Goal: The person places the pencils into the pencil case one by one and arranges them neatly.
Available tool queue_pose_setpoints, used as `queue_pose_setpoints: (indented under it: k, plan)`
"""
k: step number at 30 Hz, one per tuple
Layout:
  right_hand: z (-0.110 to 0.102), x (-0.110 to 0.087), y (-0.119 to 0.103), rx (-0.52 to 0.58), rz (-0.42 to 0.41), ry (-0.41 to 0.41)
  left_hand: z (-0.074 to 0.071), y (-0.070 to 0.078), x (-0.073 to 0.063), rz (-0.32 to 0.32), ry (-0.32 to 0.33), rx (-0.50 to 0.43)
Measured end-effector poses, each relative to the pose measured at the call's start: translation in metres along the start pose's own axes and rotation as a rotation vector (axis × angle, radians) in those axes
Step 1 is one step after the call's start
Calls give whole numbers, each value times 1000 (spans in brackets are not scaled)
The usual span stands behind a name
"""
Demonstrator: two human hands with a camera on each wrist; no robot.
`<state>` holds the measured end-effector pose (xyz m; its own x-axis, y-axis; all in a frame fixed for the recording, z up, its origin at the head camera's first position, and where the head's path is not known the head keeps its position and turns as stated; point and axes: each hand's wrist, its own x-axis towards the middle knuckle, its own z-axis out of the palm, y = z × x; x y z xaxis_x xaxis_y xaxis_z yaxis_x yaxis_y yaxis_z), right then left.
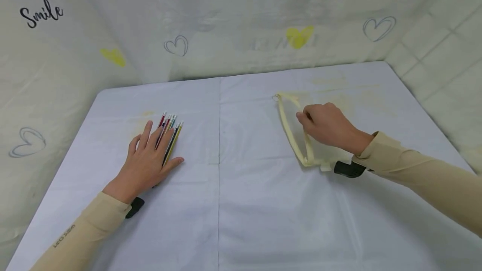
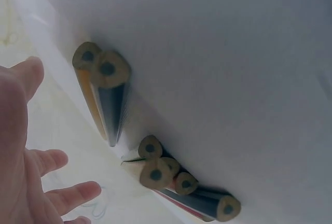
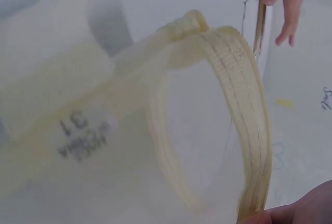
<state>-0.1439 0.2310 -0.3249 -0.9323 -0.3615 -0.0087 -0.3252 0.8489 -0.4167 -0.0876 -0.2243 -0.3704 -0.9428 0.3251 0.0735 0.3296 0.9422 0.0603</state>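
My left hand [image 1: 147, 160] rests with spread, mostly straight fingers over several pencils [image 1: 173, 143] on the left of the table. In the left wrist view, the flat, unsharpened ends of the pencils [image 2: 109, 94] face the camera in two loose groups, thumb and fingers beside them. At the right, my right hand [image 1: 327, 124] pinches the edge of a pale yellow, see-through zip pouch [image 1: 288, 134]. Its mouth gapes between two strips of zipper tape [image 3: 244, 89] in the right wrist view. Most of the pouch's body is hidden under the right hand and forearm in the head view.
The table [image 1: 248, 212] has a white cover with a crease down its middle. A pale curtain [image 1: 226, 20] printed with hearts and words hangs behind it. Dark wrist cameras sit under both sleeves, the right one [image 1: 350, 169] close to the pouch's near edge.
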Motion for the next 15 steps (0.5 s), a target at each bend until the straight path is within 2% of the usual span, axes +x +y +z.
queue_pose_setpoints:
  k: [5, 9, 13, 15]
  plan:
    - [5, 1, -2, -127, -40, 27, 2, -1, -1, -2, 7, 0]
    - [13, -2, -2, -239, -75, 96, 3, -2, -1, 2, 11, 11]
    - [19, -2, -1, -305, -97, 153, 2, -2, -2, 11, 24, 25]
    - [22, 0, 1, -354, -148, 188, 2, -2, -2, 14, 30, 25]
